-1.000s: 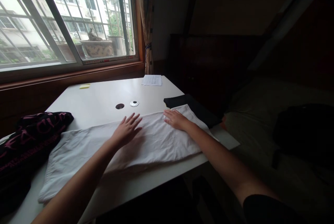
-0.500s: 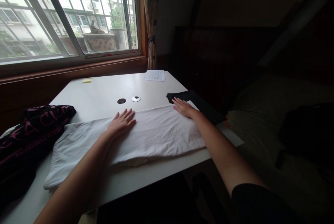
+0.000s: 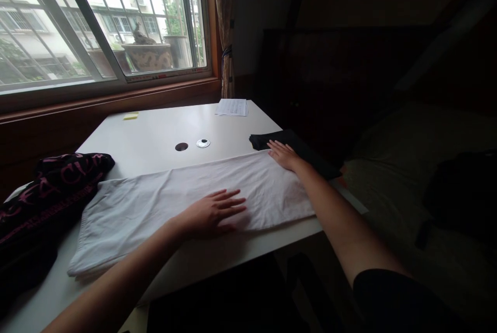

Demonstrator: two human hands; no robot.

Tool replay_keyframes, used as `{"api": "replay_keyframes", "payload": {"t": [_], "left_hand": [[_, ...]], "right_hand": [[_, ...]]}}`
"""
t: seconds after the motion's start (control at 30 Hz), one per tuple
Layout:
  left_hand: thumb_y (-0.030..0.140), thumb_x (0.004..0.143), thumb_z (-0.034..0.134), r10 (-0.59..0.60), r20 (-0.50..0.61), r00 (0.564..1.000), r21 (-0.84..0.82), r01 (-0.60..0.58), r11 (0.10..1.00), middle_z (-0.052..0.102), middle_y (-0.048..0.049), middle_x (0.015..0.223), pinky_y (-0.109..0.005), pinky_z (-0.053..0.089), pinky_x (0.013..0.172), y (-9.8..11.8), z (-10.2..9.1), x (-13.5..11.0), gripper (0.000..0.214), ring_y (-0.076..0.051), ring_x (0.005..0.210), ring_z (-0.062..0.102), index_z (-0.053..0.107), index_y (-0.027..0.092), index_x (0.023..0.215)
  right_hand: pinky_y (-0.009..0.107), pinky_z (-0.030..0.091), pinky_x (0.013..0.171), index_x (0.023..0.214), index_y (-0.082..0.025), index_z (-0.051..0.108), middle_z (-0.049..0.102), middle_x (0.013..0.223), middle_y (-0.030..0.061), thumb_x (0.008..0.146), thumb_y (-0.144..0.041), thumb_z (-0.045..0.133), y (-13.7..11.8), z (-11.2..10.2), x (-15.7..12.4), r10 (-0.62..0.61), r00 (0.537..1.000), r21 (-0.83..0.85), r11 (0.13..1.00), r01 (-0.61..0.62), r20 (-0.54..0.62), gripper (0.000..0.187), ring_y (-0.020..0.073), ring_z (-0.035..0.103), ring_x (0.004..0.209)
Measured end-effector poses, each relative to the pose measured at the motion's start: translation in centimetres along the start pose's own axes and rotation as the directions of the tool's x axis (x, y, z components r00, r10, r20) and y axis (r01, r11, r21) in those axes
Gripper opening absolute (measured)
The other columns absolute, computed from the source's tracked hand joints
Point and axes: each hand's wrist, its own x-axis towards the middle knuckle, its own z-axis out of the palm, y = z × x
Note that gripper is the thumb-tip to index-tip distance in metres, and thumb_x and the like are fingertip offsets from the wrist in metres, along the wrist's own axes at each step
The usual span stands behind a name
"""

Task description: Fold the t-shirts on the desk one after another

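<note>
Head view: long white cloth (image 3: 132,198) lies along desk's (image 3: 155,128) near edge, partly hidden by forearms (image 3: 135,260); black pink-lettered garment (image 3: 58,188) cut off at left, right side too dark to read. Left hand (image 3: 215,211) has fingers spread over cloth, contact unclear; right hand (image 3: 284,156), fingers slightly apart, at its far right corner beside dark cloth (image 3: 305,151), bare desk beyond.

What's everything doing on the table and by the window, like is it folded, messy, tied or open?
White cloth: laid out long, lightly wrinkled.
Left hand: open, over the white cloth.
Right hand: open, at the white cloth's far right corner.
Black garment with pink letters: bunched up.
Dark cloth: lying flat, looks folded.
Papers: lying flat.
Curtain: gathered and tied.
</note>
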Motion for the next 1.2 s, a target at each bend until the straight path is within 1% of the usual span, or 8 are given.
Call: {"api": "replay_keyframes", "payload": {"t": [0.17,0.37,0.47,0.57,0.67,0.73,1.03,1.2], "left_hand": [[0.052,0.101,0.051,-0.006,0.041,0.999,0.009,0.006,1.0,0.036,-0.0106,0.163,-0.051,0.014,0.129,3.0,2.4,1.8,0.074,-0.026,0.155,0.024,0.022,0.023,0.163],[0.038,0.103,0.051,-0.03,0.002,1.0,-0.02,0.03,0.999,0.048,-0.0082,0.157,-0.049,0.019,0.128,2.2,2.9,0.8,0.056,-0.024,0.151,0.034,0.039,0.026,0.156],[0.032,0.103,0.05,-0.029,-0.072,0.997,-0.06,0.025,0.998,0.061,-0.0056,0.146,-0.044,0.028,0.126,2.0,3.1,0.5,0.04,-0.022,0.145,0.046,0.057,0.027,0.143],[0.026,0.103,0.05,-0.033,-0.157,0.987,-0.079,0.02,0.997,0.07,-0.004,0.133,-0.041,0.035,0.123,2.1,3.3,0.5,0.03,-0.02,0.136,0.056,0.067,0.025,0.128],[0.024,0.103,0.051,-0.047,-0.195,0.98,-0.09,0.03,0.996,0.074,-0.0048,0.126,-0.041,0.042,0.118,2.2,3.4,0.6,0.026,-0.02,0.128,0.063,0.071,0.024,0.12],[0.024,0.102,0.052,-0.066,-0.221,0.973,-0.1,0.044,0.994,0.076,-0.0053,0.122,-0.041,0.047,0.114,2.2,3.4,0.7,0.025,-0.021,0.124,0.066,0.071,0.024,0.118],[0.025,0.103,0.05,-0.025,-0.298,0.954,0.011,0.03,0.999,0.077,-0.0062,0.117,-0.036,0.057,0.103,2.8,3.2,0.6,0.026,-0.019,0.11,0.073,0.071,0.021,0.119],[0.025,0.103,0.049,-0.032,-0.211,0.977,0.198,0.075,0.977,0.074,-0.0058,0.104,-0.035,0.058,0.083,4.0,2.7,0.6,0.021,-0.02,0.099,0.068,0.069,0.021,0.109]], "right_hand": [[0.054,0.011,0.126,0.157,-0.03,0.039,0.029,0.167,0.0019,0.104,-0.051,0.035,-0.9,-0.4,-0.7,-0.004,0.999,-0.022,1.0,0.003,-0.036,0.058,0.0266,0.022,0.155],[0.053,0.01,0.127,0.146,-0.02,0.055,0.045,0.159,0.0083,0.101,-0.031,0.043,-4.3,-2.0,-3.0,-0.153,0.96,-0.121,0.984,0.127,-0.236,0.048,0.0284,0.03,0.151],[0.049,0.028,0.123,0.137,-0.021,0.064,0.059,0.145,0.0091,0.101,-0.031,0.045,-7.2,-2.7,-6.5,-0.304,0.911,-0.041,0.952,0.305,-0.279,0.042,0.0293,0.045,0.14],[0.047,0.045,0.11,0.126,-0.026,0.069,0.072,0.121,0.0077,0.101,-0.036,0.05,-10.4,-2.8,-11.8,-0.522,0.836,0.081,0.838,0.539,-0.166,0.033,0.0273,0.061,0.119],[0.045,0.05,0.104,0.126,-0.028,0.069,0.071,0.122,0.0072,0.095,-0.044,0.065,-12.7,-2.1,-17.1,-0.638,0.766,0.123,0.756,0.643,-0.078,0.035,0.0267,0.063,0.114],[0.046,0.052,0.1,0.128,-0.029,0.068,0.071,0.125,0.0078,0.089,-0.043,0.072,-13.3,-1.4,-19.6,-0.641,0.764,0.068,0.761,0.645,-0.078,0.042,0.0283,0.063,0.113],[0.044,0.053,0.091,0.121,-0.032,0.073,0.076,0.113,0.0044,0.093,-0.014,0.057,-8.7,-2.3,-22.8,-0.504,0.838,-0.124,0.864,0.489,-0.208,0.038,0.0268,0.066,0.102],[0.043,0.051,0.089,0.115,-0.026,0.075,0.075,0.114,0.0053,0.095,-0.013,0.055,-4.0,-4.1,-23.7,-0.473,0.84,-0.338,0.862,0.379,-0.265,0.031,0.0263,0.065,0.099]]}}
